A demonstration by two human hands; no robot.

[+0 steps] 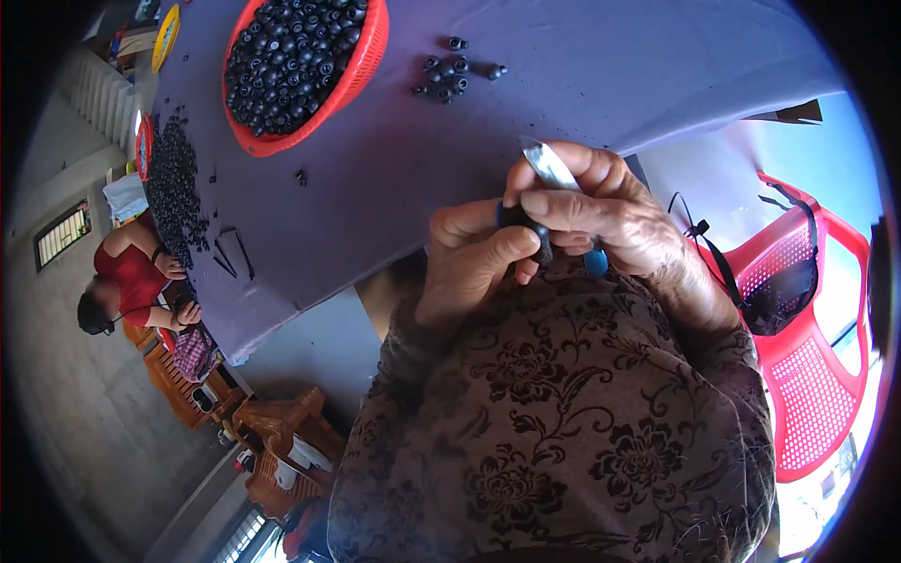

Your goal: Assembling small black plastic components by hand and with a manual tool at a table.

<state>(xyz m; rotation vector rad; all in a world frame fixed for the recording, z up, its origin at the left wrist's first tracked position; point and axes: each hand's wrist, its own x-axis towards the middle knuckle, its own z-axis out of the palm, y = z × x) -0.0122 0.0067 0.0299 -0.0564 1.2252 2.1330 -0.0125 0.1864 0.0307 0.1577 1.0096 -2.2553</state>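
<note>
In front of my lap, my left hand (474,253) pinches a small, dark rounded plastic part (518,220) between thumb and fingers. My right hand (624,206) is closed around a small knife, its silver blade (550,165) pointing up and away from me. The blue end of the knife's handle (595,263) sticks out below that hand. Both hands meet at the part, and the right thumb lies close beside it. Fingers hide much of the part and the middle of the knife.
A red basket (374,61) full of black parts (296,66) stands on the purple-covered table (394,188). Several loose parts (446,75) lie right of it. Far left, a person in red (131,267) works at a dark pile (174,183). A red chair (817,394) stands right.
</note>
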